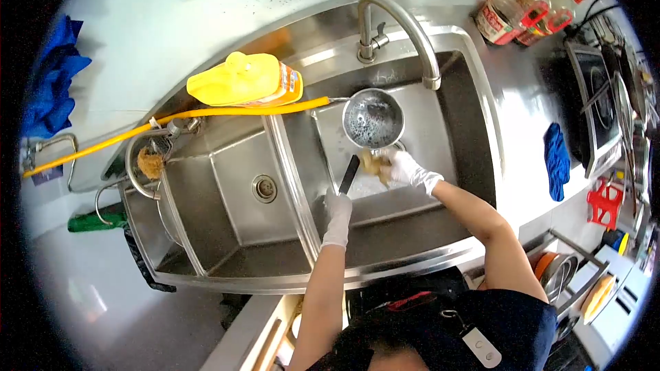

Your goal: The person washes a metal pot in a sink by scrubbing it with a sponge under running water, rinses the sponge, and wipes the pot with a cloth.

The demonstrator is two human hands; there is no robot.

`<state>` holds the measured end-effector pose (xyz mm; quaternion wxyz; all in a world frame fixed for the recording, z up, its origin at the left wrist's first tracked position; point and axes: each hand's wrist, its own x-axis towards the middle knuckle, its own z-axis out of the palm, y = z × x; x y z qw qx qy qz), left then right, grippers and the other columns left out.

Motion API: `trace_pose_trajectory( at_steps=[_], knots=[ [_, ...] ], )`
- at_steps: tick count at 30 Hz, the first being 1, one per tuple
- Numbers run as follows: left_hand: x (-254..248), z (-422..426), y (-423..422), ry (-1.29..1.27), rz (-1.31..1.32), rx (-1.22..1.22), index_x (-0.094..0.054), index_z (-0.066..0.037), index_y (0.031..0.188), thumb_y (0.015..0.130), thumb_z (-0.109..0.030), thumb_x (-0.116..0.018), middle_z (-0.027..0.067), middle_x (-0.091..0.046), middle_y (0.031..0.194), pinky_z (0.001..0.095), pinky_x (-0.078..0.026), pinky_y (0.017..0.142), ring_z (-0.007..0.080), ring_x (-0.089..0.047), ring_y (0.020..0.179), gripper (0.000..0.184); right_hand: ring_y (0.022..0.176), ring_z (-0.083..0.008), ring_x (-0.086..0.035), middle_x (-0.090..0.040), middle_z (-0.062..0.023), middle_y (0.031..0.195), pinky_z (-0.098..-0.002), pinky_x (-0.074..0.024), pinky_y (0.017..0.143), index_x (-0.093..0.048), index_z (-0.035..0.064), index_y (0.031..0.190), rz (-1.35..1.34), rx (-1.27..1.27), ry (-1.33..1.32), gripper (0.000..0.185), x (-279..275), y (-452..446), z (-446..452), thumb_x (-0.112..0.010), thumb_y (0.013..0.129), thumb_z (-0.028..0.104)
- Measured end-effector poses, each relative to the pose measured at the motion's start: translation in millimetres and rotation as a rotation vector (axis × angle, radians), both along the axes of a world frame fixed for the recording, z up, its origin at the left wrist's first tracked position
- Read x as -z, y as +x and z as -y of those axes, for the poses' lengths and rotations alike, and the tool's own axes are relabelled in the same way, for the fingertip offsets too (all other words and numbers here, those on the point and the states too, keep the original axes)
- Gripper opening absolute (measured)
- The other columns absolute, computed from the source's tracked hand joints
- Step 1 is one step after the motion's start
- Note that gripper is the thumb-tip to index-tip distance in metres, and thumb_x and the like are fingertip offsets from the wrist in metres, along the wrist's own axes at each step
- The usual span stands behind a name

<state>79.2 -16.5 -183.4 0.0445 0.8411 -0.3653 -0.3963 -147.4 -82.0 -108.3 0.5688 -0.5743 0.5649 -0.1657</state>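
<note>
My left hand point(338, 213), in a white glove, is closed around a narrow black utensil point(350, 174), which sticks up past the fingers over the right sink basin. Its kind is not clear. Also gloved, my right hand point(407, 169) grips a tan scrubbing pad point(373, 165) close to the utensil's right side. Just beyond both hands, a round metal bowl point(373, 119) with foamy water rests in the basin, below the curved faucet point(405, 24).
A yellow jug point(244, 81) stands at the sink's back rim, beside a yellow hose point(227, 110). The left basin point(240, 192) has a drain. Plastic bottles point(519, 14) stand back right; a blue cloth point(556, 161) lies on the right counter.
</note>
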Motion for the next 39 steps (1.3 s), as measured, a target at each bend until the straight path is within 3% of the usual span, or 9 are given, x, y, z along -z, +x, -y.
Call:
trace_pose_trajectory(
  at_steps=[2, 9, 14, 20, 22, 28, 32, 37, 39],
  knots=[
    [18.3, -8.6, -0.4, -0.048, -0.108, -0.084, -0.048, 0.002, 0.124, 0.083, -0.014, -0.054, 0.026, -0.055, 0.115, 0.0382, -0.042, 0.091, 0.0336, -0.054, 0.108, 0.044, 0.081, -0.0351, -0.062, -0.062, -0.0176, 0.096, -0.0407, -0.0499, 0.073, -0.061, 0.0085, 0.103, -0.211, 0.035, -0.514, 0.028, 0.0, -5.1, 34.0, -0.057, 0.076, 0.011],
    [72.5, -40.7, 5.0, 0.082, -0.58, -0.283, -0.061, 0.001, 0.091, 0.083, -0.012, -0.057, 0.0065, -0.059, 0.068, 0.0282, -0.046, 0.043, 0.0141, -0.056, 0.05, 0.016, 0.083, -0.0355, -0.063, -0.058, -0.0211, 0.1, -0.0416, -0.0521, 0.07, -0.056, 0.0074, 0.103, -0.758, -0.065, -0.229, 0.021, 128.6, 21.1, 103.5, -0.051, 0.083, 0.011],
    [63.3, -45.0, -15.9, 0.138, -0.63, -0.493, -0.056, -0.002, 0.104, 0.089, -0.007, -0.055, 0.0052, -0.058, 0.077, 0.0249, -0.05, 0.05, 0.0132, -0.054, 0.056, 0.015, 0.082, -0.0272, -0.066, -0.067, -0.0187, 0.084, -0.0397, -0.0519, 0.072, -0.064, 0.0035, 0.093, -0.65, -0.233, -0.031, 0.028, 103.1, 11.7, 114.0, -0.056, 0.083, 0.029],
    [31.3, -38.1, -15.0, 0.134, -0.808, -0.398, -0.051, 0.002, 0.113, 0.09, -0.003, -0.052, 0.01, -0.061, 0.089, 0.0266, -0.052, 0.059, 0.0157, -0.058, 0.07, 0.024, 0.072, -0.022, -0.066, -0.067, -0.0161, 0.092, -0.0302, -0.0526, 0.063, -0.059, -0.0053, 0.104, 0.277, 0.534, 0.262, 0.032, 23.5, -16.0, 34.8, -0.06, 0.076, 0.009],
    [18.1, -36.1, -20.1, 0.157, -0.833, -0.368, -0.052, 0.003, 0.115, 0.089, -0.002, -0.052, 0.0102, -0.061, 0.093, 0.0276, -0.052, 0.062, 0.0163, -0.059, 0.074, 0.026, 0.077, -0.0225, -0.066, -0.067, -0.0135, 0.091, -0.0279, -0.0519, 0.068, -0.057, -0.0049, 0.11, 0.232, 0.485, 0.518, 0.039, -33.9, 1.0, 1.5, -0.063, 0.075, 0.011],
    [-1.3, -42.9, -41.4, -0.066, -0.818, -0.217, -0.058, 0.001, 0.115, 0.088, -0.002, -0.052, 0.0053, -0.062, 0.103, 0.0273, -0.049, 0.075, 0.0128, -0.058, 0.089, 0.028, 0.077, -0.0215, -0.064, -0.066, -0.0109, 0.083, -0.0315, -0.0507, 0.072, -0.061, -0.0018, 0.099, -0.155, 0.501, 0.26, 0.039, 59.5, 81.7, -89.3, -0.075, 0.071, 0.023],
    [-38.7, -27.5, -37.7, 0.074, -0.754, -0.187, -0.06, 0.0, 0.094, 0.09, -0.008, -0.049, 0.0046, -0.061, 0.075, 0.0255, -0.045, 0.049, 0.0112, -0.055, 0.058, 0.014, 0.079, -0.0273, -0.065, -0.066, -0.0158, 0.087, -0.0345, -0.0504, 0.072, -0.061, -0.0036, 0.095, -0.14, 0.562, 0.229, 0.045, 63.4, 80.3, -63.7, -0.076, 0.068, 0.028],
    [-28.0, -38.5, -39.2, 0.045, -0.797, -0.2, -0.055, 0.001, 0.095, 0.091, -0.009, -0.047, 0.0044, -0.058, 0.069, 0.0242, -0.043, 0.044, 0.0098, -0.051, 0.051, 0.013, 0.074, -0.0134, -0.06, -0.064, -0.0081, 0.08, -0.0292, -0.0495, 0.067, -0.057, -0.0017, 0.09, 0.527, 0.807, 0.473, 0.025, 33.9, 55.4, 1.2, -0.07, 0.077, 0.015],
    [-33.7, -32.2, -44.4, 0.08, -0.807, -0.24, -0.056, 0.001, 0.099, 0.091, -0.009, -0.047, 0.0048, -0.059, 0.07, 0.0251, -0.043, 0.045, 0.0101, -0.052, 0.052, 0.015, 0.075, -0.0147, -0.061, -0.064, -0.0092, 0.081, -0.0304, -0.05, 0.068, -0.059, -0.0021, 0.091, 0.418, 0.813, 0.368, 0.026, 42.4, 67.6, -27.6, -0.071, 0.076, 0.015]
  ],
)
